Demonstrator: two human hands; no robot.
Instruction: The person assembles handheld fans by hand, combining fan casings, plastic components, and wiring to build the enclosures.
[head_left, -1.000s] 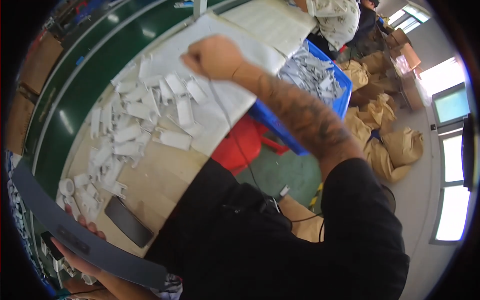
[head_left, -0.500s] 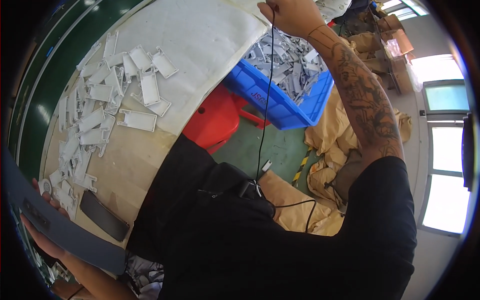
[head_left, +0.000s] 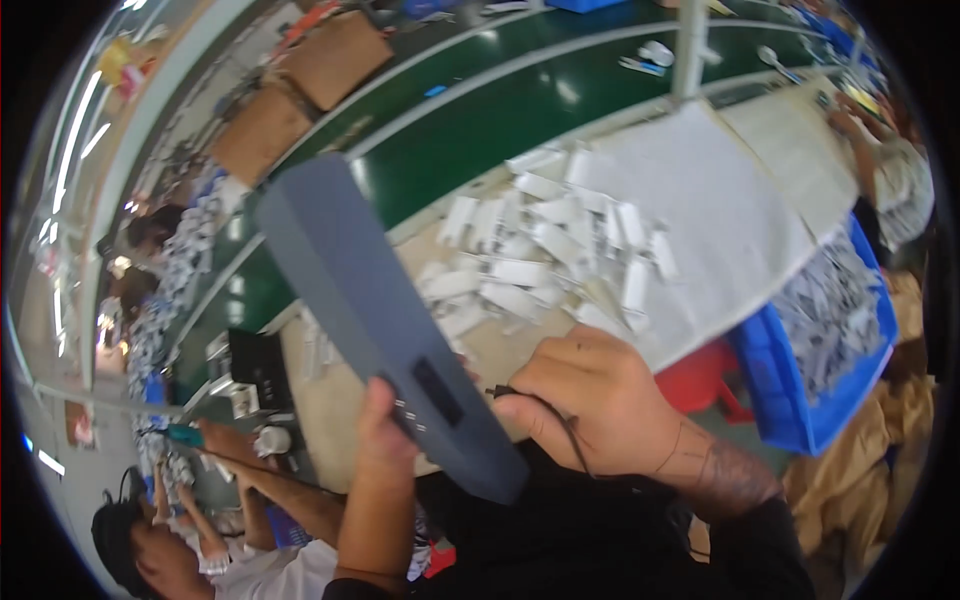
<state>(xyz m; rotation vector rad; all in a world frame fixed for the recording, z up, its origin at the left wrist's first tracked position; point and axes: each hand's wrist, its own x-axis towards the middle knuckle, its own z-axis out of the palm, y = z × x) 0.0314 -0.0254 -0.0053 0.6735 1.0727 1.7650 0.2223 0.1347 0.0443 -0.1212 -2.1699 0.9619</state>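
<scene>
A long dark grey plastic housing [head_left: 345,260] stands tilted in front of me, with a small dark recessed panel low on its face. My left hand [head_left: 388,425] grips its lower part, thumb along the near edge and some fingers hidden behind it. My right hand [head_left: 600,400] pinches a thin black cable [head_left: 562,425] close to its small plug end. The plug [head_left: 498,391] points toward the housing, just right of the dark panel and apart from it. Beyond both hands, many white plastic pieces [head_left: 520,272] lie heaped on the table [head_left: 720,190].
A green conveyor [head_left: 540,85] runs behind the table, with cardboard boxes [head_left: 335,62] at its far side. At right stand a blue crate [head_left: 805,425] full of grey-white parts and a red stool [head_left: 697,380]. A co-worker [head_left: 165,550] sits close at lower left; another [head_left: 900,185] is at far right.
My view has swung left toward the conveyor. The housing has come up from the lower left to the middle. My right hand has come down from the raised cable to beside the housing.
</scene>
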